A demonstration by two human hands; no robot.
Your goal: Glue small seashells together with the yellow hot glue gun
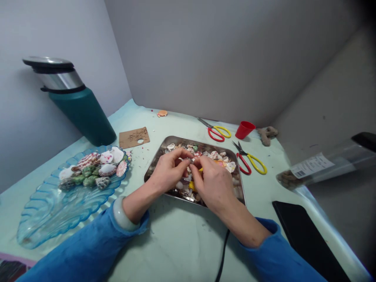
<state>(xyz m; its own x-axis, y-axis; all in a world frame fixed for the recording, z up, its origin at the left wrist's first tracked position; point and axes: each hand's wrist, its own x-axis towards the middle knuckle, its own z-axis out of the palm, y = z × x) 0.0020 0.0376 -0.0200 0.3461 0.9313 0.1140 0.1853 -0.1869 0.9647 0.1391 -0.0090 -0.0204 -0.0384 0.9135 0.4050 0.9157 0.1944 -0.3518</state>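
My left hand [169,167] and my right hand [214,178] meet above a metal tray [241,188]. The fingertips of both are pinched close together around something small, too hidden to name. Beneath them the tray holds a mix of small seashells [216,155], pale stones and bits of yellow. To the left, a blue clear leaf-shaped dish [67,211] carries shells [107,169] and green stones [90,181] at its far end.
A teal bottle [85,113] stands at the back left beside a brown card [129,138]. Two pairs of scissors [220,131], a red cup [244,130] and a driftwood-like piece [266,135] lie behind and right of the tray. Rightward are a clear container [323,164] and a black flat object [305,235].
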